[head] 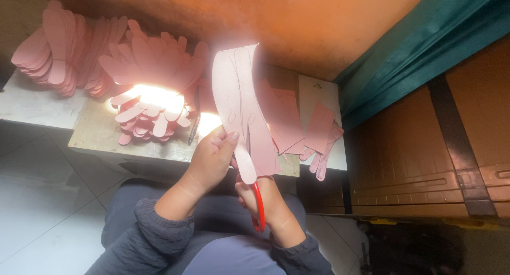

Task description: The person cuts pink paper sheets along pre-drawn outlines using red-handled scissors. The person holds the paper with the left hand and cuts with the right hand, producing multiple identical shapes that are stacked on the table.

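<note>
Scissors (258, 206) in right hand (268, 200)

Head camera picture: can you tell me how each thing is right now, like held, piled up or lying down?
Pink sheet: held upright, partly cut along drawn outlines.
Left hand: gripping the sheet's lower edge.
Right hand: closed on the scissors.
Red-handled scissors: held, blades hidden behind the sheet.
Cut pink shapes: heaped loosely on the table.
Stacked pink shapes: piled at the back left.
Uncut pink sheets: lying overlapped on the table.

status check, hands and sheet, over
Left hand pinching pink sheet. Right hand gripping red scissors, blades hidden behind sheet. Nothing in the way.
</note>
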`<state>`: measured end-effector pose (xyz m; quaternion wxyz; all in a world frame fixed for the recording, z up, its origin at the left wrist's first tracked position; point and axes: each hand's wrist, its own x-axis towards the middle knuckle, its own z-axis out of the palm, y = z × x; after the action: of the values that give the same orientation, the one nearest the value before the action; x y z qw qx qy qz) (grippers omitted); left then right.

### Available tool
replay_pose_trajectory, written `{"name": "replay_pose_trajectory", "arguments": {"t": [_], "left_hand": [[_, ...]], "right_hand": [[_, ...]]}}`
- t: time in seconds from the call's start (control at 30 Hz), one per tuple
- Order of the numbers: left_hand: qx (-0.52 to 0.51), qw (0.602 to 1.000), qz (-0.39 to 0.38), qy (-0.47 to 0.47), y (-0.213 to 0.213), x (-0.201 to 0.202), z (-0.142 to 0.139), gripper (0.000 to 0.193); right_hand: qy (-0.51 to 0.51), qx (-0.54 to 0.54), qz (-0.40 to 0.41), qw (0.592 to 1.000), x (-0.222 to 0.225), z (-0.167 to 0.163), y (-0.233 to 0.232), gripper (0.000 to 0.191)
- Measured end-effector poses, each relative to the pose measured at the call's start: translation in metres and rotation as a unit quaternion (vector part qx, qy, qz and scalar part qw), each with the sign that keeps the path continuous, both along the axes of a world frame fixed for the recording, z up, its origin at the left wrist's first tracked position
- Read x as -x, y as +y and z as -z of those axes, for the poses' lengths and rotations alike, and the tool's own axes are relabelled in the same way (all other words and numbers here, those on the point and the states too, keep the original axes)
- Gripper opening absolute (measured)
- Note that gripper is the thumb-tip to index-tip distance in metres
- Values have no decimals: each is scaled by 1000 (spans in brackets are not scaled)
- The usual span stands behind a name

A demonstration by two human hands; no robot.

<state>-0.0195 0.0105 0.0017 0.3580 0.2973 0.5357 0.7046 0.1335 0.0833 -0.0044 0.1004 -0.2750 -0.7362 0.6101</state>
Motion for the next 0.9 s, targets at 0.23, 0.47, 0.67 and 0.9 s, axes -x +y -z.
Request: {"name": "replay_pose_trajectory", "arguments": {"t": [0.23,0.47,0.67,0.9], "left_hand": [[-18,1000,-5,13,-2,-3,-5,36],[-17,1000,-16,20,-2,-3,-5,34],[-26,999,-18,-6,1,-2,2,33],[-14,999,-47,14,0,9,12,31]], "right_hand": [[6,-35,-10,999,-7,-2,6,16],[-18,-42,3,999,-6,6,8,18],[-59,-50,26,997,-7,18,10,26],[-44,-95,0,994,-11,17,20,27]]}}
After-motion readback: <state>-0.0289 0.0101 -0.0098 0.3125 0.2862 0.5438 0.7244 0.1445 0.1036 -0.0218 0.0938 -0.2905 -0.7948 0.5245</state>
